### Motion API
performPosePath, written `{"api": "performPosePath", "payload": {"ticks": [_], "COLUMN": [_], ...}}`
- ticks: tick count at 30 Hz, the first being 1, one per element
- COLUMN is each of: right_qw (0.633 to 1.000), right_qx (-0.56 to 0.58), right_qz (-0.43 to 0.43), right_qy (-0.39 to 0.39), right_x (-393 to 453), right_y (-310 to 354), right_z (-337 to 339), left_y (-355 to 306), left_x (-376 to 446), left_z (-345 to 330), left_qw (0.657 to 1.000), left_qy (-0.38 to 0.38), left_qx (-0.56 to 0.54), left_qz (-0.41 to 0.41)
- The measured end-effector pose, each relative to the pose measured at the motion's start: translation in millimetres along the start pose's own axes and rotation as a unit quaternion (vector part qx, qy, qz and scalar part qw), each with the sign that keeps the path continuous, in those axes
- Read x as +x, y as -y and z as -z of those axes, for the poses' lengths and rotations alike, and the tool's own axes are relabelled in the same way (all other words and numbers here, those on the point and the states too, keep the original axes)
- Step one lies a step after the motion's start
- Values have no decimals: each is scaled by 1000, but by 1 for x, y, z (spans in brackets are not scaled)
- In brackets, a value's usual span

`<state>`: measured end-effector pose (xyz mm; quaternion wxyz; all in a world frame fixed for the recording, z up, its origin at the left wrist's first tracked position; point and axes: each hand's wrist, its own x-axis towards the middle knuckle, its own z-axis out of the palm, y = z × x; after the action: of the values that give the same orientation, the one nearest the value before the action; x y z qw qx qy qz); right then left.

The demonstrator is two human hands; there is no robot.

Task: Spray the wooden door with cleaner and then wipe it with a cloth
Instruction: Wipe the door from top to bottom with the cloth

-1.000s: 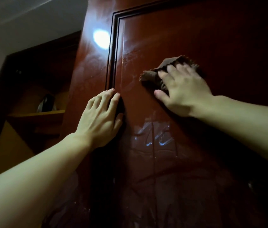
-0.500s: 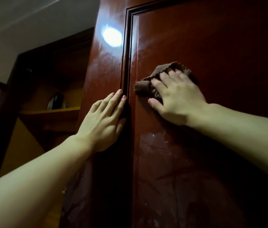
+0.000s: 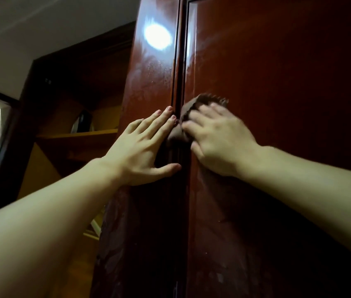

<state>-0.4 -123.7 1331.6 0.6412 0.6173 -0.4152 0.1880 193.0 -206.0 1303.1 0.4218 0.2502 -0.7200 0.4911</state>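
Shifted left since a second ago: brown cloth (image 3: 178,130), now at panel's left edge on wooden door (image 3: 277,82), pressed flat under blurred right hand (image 3: 219,140), fingers spread. Left hand (image 3: 142,151) just beside, flat and open on door frame. Shelf (image 3: 79,136) far left.

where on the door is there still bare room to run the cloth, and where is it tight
Bare: the wide door panel above and right of the right hand, and the left stile above the left hand, up by the lamp glare. Tight: the groove where the brown cloth bunches between both hands.
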Motion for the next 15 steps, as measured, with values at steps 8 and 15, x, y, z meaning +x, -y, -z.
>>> {"api": "performPosePath", "payload": {"ticks": [8,15], "right_qw": [985,999], "right_qx": [70,40], "right_qz": [156,16], "right_qy": [3,-19], "right_x": [-28,10], "right_y": [-2,7], "right_z": [7,2], "left_y": [10,11], "left_x": [-2,-2], "left_z": [8,7], "left_qw": [995,995], "left_qy": [96,95], "left_qx": [13,-4], "left_qz": [-20,-9]}}
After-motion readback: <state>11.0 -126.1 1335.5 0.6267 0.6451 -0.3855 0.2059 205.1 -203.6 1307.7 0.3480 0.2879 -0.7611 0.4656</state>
